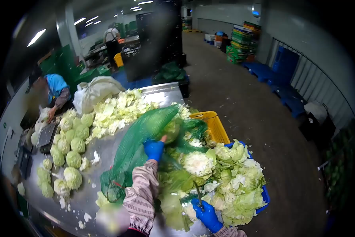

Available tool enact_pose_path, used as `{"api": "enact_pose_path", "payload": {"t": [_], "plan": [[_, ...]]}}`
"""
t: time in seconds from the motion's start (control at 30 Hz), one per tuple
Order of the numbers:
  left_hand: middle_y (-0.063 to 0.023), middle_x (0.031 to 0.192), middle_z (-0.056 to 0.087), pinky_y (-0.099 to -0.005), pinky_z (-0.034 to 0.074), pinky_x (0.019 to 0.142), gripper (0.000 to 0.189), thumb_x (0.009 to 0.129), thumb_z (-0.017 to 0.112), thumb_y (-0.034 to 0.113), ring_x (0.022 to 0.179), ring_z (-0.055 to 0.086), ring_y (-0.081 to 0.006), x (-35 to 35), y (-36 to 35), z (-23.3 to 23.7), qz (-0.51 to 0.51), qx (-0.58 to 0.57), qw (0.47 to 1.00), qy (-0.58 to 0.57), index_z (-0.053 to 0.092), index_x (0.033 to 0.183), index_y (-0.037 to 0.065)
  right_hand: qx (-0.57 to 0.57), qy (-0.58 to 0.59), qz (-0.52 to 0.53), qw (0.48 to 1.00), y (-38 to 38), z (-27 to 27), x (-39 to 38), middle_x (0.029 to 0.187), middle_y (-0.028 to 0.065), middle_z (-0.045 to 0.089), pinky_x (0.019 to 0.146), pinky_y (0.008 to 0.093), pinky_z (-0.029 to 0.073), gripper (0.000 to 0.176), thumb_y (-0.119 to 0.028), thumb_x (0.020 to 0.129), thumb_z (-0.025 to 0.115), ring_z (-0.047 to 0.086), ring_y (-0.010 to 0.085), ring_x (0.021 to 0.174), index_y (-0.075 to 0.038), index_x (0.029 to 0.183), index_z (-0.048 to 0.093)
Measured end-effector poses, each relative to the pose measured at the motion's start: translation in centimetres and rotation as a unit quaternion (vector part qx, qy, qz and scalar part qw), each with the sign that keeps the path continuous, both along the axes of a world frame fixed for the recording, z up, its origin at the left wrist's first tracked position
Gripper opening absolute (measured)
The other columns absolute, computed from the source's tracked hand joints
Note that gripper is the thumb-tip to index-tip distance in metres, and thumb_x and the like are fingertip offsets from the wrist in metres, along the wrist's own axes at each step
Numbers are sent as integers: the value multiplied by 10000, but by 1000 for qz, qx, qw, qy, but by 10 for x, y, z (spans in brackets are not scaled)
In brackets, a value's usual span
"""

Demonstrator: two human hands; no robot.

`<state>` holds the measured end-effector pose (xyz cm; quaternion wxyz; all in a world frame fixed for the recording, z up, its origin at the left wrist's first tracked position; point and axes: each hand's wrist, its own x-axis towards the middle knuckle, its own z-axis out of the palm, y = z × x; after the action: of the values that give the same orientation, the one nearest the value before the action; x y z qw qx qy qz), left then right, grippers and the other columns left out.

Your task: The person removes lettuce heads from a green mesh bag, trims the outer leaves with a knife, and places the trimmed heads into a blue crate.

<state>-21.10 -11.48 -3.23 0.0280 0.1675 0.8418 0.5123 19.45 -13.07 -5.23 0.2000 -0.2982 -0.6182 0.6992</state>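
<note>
Ample floor borders crates; left fingers touch net, grip unclear; right clasp knife.

On the worktop, a gap runs between the left cabbages and the green net; the net blocks the middle, piled leaves the right, loose leaves the far side.

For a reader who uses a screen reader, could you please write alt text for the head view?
A person's blue-gloved left hand touches a green mesh bag on a metal table, while the gloved right hand grips a thin, blade-like tool. Cabbages sit at left, leaves heap at right, and a co-worker is at far left.
</note>
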Motion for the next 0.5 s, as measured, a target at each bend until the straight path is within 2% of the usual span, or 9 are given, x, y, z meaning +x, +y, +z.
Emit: {"api": "enact_pose_path", "payload": {"t": [0.03,0.1,0.13,0.2,0.23,0.27,0.33,0.43,0.5], "plan": [[-167,1158,640,-378,465,910,664,780,729,501,1030,601,-290,-27,6,-7,-48,30,998,-10,618,1191,-8,-17,5,8,1000,0,12,1,728,-34,574,518,214,409,279,-169,938,647,483,40,566,-42,1187,648],[-104,1209,619,-332,446,936,601,887,636,487,1077,575,-195,-80,14,-23,-135,92,986,-21,594,1260,17,26,-20,13,999,15,36,1,775,-27,608,530,211,415,297,-162,932,658,485,29,592,-33,1198,640],[-105,1220,614,-333,440,945,608,885,635,492,1089,570,-197,-91,14,-12,-159,79,983,-45,591,1267,21,-147,48,-22,988,22,31,-8,948,23,673,638,222,486,323,-135,925,663,574,47,741,-2,1216,621],[-108,1241,604,-334,428,962,621,882,632,503,1113,559,-203,-109,20,6,-191,38,977,-91,584,1280,29,-19,82,-8,996,38,24,-32,1121,79,670,804,241,511,351,-110,926,655,607,87,946,24,1245,596],[-110,1252,599,-334,422,971,627,880,631,508,1125,554,-205,-116,24,15,-205,23,972,-109,580,1287,34,-95,95,19,991,45,31,-44,1176,101,651,905,253,488,380,-103,931,648,593,116,1056,43,1272,566],[-111,1263,594,-335,417,980,634,878,630,514,1137,548,-208,-120,27,24,-214,12,969,-125,577,1293,38,-146,113,4,983,50,43,-63,1166,96,651,908,256,487,391,-119,945,631,591,116,1054,23,1300,549],[-114,1285,585,-336,405,998,647,875,627,525,1161,538,-213,-122,27,37,-226,2,962,-151,570,1307,46,32,-6,42,999,70,57,-104,1117,63,658,823,246,512,379,-148,962,608,602,96,976,-20,1314,549],[-119,1317,570,-338,388,1024,668,869,623,541,1197,522,-221,-115,21,50,-236,14,954,-187,560,1326,58,75,34,11,997,103,60,-162,1038,15,654,678,236,512,391,-200,970,600,594,72,814,-57,1328,536],[-122,1339,560,-339,376,1042,682,865,621,552,1221,511,-226,-95,20,62,-236,24,946,-220,554,1340,66,34,48,-13,998,125,51,-204,956,8,633,579,233,477,427,-285,960,609,552,68,692,-56,1309,517]]}}
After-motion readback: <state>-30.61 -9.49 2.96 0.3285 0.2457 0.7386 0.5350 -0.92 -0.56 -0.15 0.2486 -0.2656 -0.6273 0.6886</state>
